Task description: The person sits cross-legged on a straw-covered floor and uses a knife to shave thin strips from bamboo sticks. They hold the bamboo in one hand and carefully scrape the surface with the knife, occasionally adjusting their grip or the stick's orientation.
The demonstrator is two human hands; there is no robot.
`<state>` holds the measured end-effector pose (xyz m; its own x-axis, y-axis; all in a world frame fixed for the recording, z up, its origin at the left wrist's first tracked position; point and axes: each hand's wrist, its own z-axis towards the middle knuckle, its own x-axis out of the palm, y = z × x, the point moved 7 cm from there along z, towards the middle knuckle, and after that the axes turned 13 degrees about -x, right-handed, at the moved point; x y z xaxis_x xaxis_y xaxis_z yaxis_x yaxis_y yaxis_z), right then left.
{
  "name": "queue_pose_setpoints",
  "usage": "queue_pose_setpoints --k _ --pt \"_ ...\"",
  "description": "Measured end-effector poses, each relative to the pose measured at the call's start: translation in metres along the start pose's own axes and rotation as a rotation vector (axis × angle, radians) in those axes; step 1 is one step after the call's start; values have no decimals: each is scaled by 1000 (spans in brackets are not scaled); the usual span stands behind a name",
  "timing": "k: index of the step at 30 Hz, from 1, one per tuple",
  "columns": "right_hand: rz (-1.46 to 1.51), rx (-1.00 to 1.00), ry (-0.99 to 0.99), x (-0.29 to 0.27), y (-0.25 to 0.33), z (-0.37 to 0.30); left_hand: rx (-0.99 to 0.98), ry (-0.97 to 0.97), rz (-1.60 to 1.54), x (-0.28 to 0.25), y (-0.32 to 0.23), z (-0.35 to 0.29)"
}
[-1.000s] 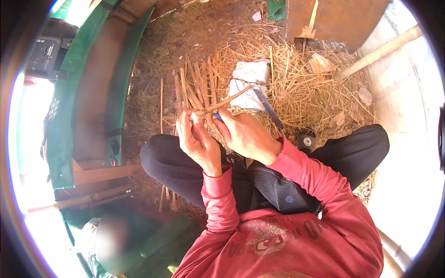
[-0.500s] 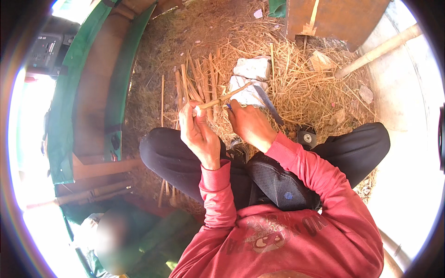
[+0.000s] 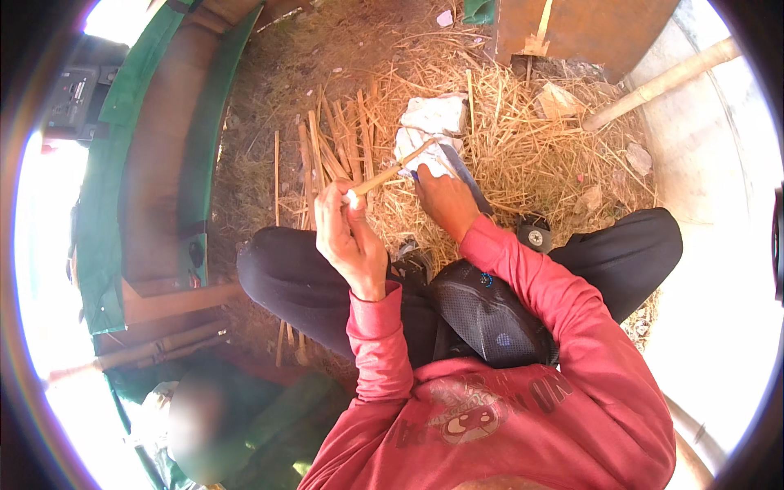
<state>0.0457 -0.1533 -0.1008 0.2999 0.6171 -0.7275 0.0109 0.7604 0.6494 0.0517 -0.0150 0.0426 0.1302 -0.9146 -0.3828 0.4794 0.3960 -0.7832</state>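
My left hand [image 3: 349,241] is closed round the near end of a thin bamboo stick [image 3: 390,173], which slants away to the right. The stick's far end lies above two whitish blocks [image 3: 435,114]. Beside the stick, my right hand [image 3: 447,202] has its fingers closed on a small blue object [image 3: 415,175]. Only a bit of it shows, so its kind is unclear. A long flat metal blade [image 3: 467,178] rests against the nearer block and runs back past my right hand. Whether my right fingers touch the stick is hard to see.
Several split bamboo pieces [image 3: 343,131] lie left of the blocks, and loose straw [image 3: 523,131] covers the ground. A bamboo pole [image 3: 665,84] leans at the right wall. A green-edged wooden frame [image 3: 159,171] stands left. Another person [image 3: 196,425], blurred, is at lower left.
My right hand has moved forward and to the right, away from my left hand, beside the stick. My left hand keeps its hold. The whole view has shifted slightly.
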Motion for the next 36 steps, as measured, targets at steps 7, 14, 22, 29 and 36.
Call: queue_pose_setpoints --k 7,14,22,29,36 --pt "481 40 92 17 -19 18 62 -112 46 -6 -10 9" --pt "430 -172 45 -49 70 6 -70 -179 -65 -18 -2 6" --pt "439 -193 -41 -58 80 4 -33 -58 74 -17 -6 15" --pt "307 -123 7 -65 95 -11 -106 -64 108 -21 -9 13" --pt "288 -177 -47 -63 94 -11 -94 -147 -21 -25 -3 10"
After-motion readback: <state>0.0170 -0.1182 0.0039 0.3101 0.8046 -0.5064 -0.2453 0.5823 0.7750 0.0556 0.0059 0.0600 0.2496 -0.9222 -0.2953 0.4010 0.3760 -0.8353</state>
